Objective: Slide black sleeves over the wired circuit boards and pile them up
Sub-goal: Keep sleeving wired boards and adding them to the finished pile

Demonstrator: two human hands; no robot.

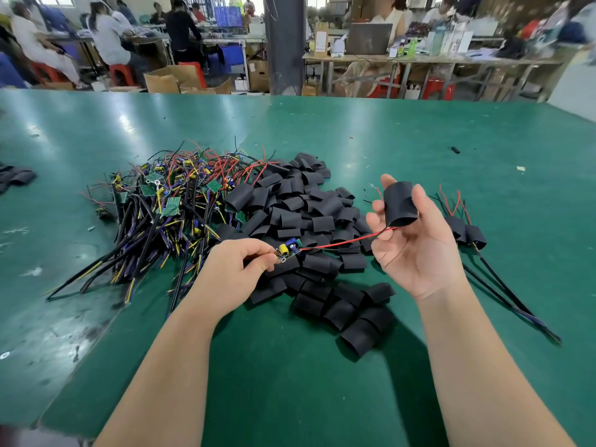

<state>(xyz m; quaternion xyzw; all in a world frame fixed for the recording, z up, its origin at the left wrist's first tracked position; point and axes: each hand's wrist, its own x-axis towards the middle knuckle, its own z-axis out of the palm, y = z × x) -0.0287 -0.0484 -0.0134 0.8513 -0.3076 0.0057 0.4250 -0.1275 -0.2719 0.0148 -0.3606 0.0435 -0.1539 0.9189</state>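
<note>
My left hand pinches a small circuit board with a yellow and a blue part on it, just above the sleeve heap. Its red and black wires run right into a black sleeve, which my right hand holds between thumb and fingers, palm up. The wire tips poke out of the sleeve's far end. A heap of loose black sleeves lies on the green table between my arms. A tangle of bare wired boards lies left of it.
Sleeved boards with long cables lie in a small pile at the right, behind my right hand. More black sleeves sit at the table's left edge. A small black scrap lies far right. People work at benches beyond the table.
</note>
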